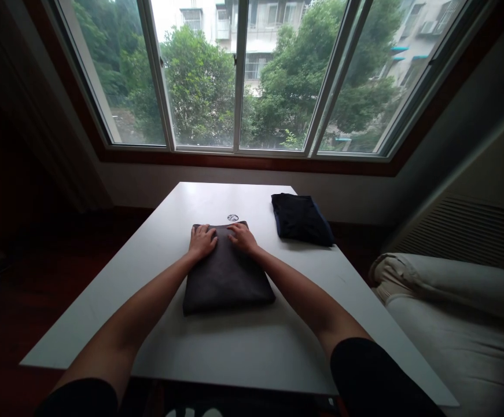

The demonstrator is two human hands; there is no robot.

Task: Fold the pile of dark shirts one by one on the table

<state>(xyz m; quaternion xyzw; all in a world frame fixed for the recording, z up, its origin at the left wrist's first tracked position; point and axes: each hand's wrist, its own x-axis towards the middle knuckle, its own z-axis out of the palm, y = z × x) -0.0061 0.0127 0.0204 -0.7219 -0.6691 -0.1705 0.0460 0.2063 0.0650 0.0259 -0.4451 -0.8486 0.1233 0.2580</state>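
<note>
A dark grey-brown folded cloth item [230, 278] lies flat on the white table [160, 341], its wider edge toward me. My left hand [202, 241] rests on its far left corner with the fingers spread flat. Near the far right corner, my right hand [242, 237] lies on top of the same cloth, fingers stretched out. Neither hand grips anything. To the right, near the table's edge, sits a second folded cloth item [301, 219], black with a dark blue side; no hand touches it.
A small round black-and-white mark [233, 218] shows on the table just beyond the grey cloth. A cream-coloured sofa [451, 313] stands to the right. Beyond the table are a low wall and a window [238, 75] with trees outside.
</note>
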